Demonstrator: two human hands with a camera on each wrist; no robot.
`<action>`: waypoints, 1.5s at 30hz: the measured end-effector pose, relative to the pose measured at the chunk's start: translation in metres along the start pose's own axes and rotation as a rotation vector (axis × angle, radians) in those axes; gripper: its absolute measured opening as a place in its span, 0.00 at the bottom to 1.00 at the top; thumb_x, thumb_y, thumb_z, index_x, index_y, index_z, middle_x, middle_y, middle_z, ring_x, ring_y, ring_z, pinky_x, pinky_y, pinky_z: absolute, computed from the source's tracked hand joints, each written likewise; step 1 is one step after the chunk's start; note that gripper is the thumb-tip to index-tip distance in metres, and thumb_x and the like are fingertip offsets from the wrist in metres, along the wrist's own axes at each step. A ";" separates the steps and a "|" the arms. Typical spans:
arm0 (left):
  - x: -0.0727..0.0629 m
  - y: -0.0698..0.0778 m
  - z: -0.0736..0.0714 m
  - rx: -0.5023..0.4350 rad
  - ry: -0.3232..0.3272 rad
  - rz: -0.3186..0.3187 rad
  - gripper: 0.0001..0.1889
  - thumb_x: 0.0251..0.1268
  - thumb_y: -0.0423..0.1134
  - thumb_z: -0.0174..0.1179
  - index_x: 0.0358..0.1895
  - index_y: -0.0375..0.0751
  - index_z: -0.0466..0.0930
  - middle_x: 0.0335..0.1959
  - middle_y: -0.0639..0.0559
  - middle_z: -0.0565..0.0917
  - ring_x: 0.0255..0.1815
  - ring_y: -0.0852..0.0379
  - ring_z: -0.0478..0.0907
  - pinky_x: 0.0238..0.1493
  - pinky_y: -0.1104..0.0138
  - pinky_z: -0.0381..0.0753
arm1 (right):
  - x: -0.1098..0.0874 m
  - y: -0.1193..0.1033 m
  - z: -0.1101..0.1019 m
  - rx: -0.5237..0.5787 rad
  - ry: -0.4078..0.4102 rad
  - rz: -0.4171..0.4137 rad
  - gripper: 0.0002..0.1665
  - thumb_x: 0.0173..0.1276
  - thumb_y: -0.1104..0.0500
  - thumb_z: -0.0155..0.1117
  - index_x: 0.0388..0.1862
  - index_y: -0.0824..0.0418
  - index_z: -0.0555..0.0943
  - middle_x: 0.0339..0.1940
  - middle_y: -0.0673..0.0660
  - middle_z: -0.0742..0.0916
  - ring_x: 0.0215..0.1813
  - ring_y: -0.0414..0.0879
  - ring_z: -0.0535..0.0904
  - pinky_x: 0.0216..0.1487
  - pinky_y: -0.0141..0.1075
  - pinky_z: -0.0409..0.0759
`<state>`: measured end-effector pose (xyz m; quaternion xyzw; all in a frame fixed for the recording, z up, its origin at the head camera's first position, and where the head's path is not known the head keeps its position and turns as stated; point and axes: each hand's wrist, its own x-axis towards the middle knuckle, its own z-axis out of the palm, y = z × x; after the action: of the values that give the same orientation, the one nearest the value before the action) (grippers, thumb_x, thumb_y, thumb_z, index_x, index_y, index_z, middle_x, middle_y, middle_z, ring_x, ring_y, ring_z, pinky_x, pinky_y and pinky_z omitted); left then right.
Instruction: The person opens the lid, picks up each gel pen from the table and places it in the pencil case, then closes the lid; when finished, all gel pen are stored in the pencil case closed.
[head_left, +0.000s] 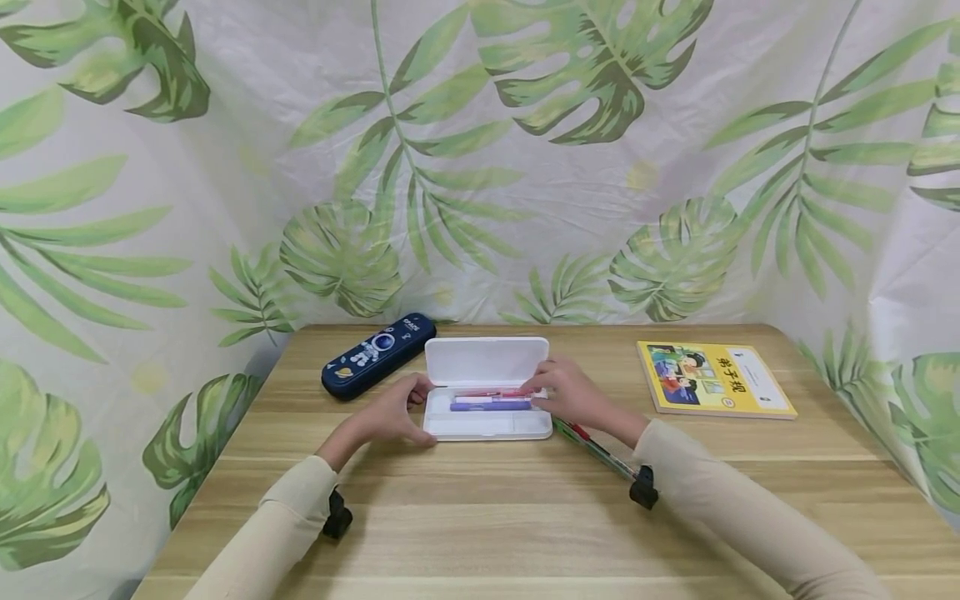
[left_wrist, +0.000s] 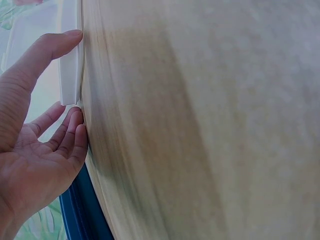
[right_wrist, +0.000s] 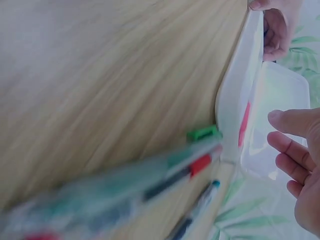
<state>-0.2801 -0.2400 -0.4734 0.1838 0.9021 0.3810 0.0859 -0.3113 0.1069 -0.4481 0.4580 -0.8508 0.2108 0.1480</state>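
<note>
The left hand [head_left: 393,410] grips the left end of the open white pencil case [head_left: 457,427], thumb at its front edge; the right hand [head_left: 576,393] hovers over the right end, thumb and fingertips apart.

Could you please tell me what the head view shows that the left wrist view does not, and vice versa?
Only the head view shows the yellow book and the purple pen. Only the left wrist view shows the palm of the left hand. Both show that hand, the white box, the dark blue case and the wooden table.
</note>
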 end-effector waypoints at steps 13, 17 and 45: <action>-0.004 -0.004 -0.002 -0.004 0.019 0.023 0.42 0.35 0.38 0.84 0.58 0.29 0.71 0.52 0.40 0.78 0.54 0.46 0.75 0.62 0.52 0.76 | -0.055 0.020 -0.040 -0.012 -0.060 0.112 0.11 0.58 0.66 0.77 0.40 0.60 0.91 0.31 0.53 0.87 0.39 0.45 0.74 0.42 0.39 0.73; -0.005 -0.004 -0.001 -0.018 0.025 0.042 0.42 0.35 0.37 0.83 0.57 0.28 0.71 0.51 0.39 0.78 0.54 0.45 0.75 0.61 0.51 0.75 | -0.073 0.022 -0.052 -0.032 -0.133 0.156 0.12 0.59 0.64 0.77 0.43 0.58 0.91 0.33 0.51 0.88 0.39 0.42 0.71 0.41 0.37 0.70; -0.002 0.004 0.000 -0.007 0.000 0.010 0.43 0.37 0.38 0.84 0.59 0.28 0.70 0.52 0.38 0.77 0.55 0.44 0.74 0.64 0.50 0.75 | -0.148 0.029 -0.067 -0.070 -0.151 0.107 0.19 0.52 0.62 0.82 0.45 0.57 0.91 0.28 0.42 0.86 0.34 0.34 0.69 0.37 0.31 0.68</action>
<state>-0.2775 -0.2384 -0.4708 0.1878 0.8998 0.3847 0.0846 -0.2519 0.2603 -0.4624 0.4209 -0.8897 0.1535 0.0877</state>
